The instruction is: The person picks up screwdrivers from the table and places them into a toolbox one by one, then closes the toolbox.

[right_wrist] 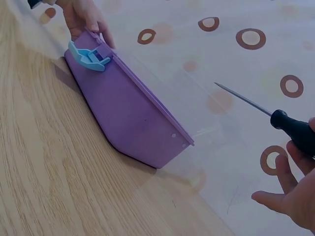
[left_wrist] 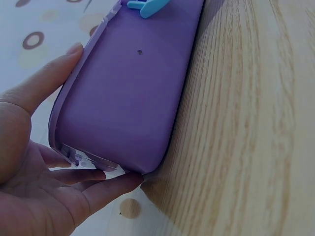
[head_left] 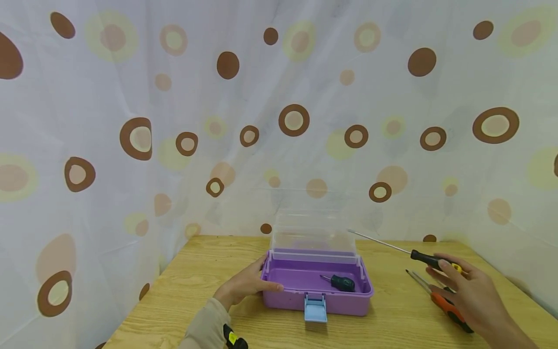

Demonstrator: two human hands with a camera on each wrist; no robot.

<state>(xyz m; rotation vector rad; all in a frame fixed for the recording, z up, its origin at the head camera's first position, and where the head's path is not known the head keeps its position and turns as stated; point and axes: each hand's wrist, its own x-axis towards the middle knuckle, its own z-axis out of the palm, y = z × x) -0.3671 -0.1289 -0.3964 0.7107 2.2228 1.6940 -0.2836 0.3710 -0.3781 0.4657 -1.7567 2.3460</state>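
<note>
A purple toolbox (head_left: 292, 301) stands on the table with its clear lid (head_left: 314, 225) raised and its light blue latch (head_left: 316, 310) hanging down in front. My left hand (head_left: 250, 283) grips the box's left end, the thumb over the front rim and the fingers against the end wall. Inside lies a short dark-handled screwdriver (head_left: 342, 283). To the right of the box, my right hand (head_left: 472, 286) holds a long screwdriver (head_left: 425, 258) by its black handle with a yellow end. Its shaft points left and slightly up, above the table.
Below my right hand, an orange and black screwdriver (head_left: 449, 308) lies on the wooden table (head_left: 174, 300), with another shaft beside it. A black and yellow tool (head_left: 235, 339) shows by my left sleeve. Behind hangs a dotted curtain (head_left: 305, 160).
</note>
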